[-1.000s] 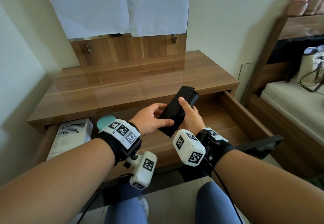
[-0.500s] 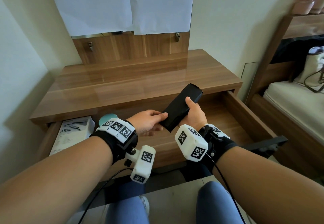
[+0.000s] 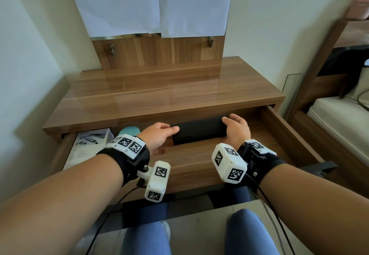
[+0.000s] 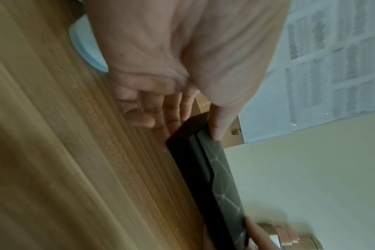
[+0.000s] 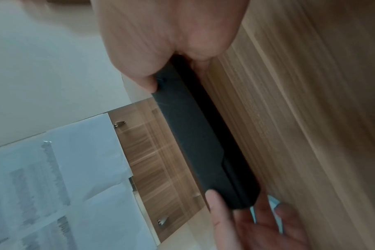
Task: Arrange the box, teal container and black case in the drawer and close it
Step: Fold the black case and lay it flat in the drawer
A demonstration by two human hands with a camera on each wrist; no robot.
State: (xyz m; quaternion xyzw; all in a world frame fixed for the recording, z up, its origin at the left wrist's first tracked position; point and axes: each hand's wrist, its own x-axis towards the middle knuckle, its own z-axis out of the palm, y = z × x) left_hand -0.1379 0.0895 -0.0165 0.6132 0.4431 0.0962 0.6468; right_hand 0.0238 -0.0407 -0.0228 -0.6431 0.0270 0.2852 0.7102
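Note:
The black case point(image 3: 198, 132) is level across the open drawer point(image 3: 287, 133), low over its floor near the back. My left hand point(image 3: 171, 133) pinches its left end, thumb on top and fingers under it. My right hand point(image 3: 229, 127) grips the right end the same way. The left wrist view shows the case point(image 4: 214, 169) close to the wooden floor; I cannot tell whether it touches. The right wrist view shows the case point(image 5: 199, 143) along its length. A white box point(image 3: 87, 145) lies in the drawer's left end, with the teal container point(image 3: 129, 130) just right of it, partly behind my left wrist.
The glossy desk top point(image 3: 159, 95) overhangs the drawer's back. A dark bracket point(image 3: 319, 168) sticks out at the drawer's front right corner. A bed point(image 3: 339, 121) stands to the right. Paper sheets point(image 3: 151, 5) hang on the wall. My knees are below the drawer front.
The case has turned from steeply tilted to level and gone down into the drawer. My hands have spread apart to its two ends.

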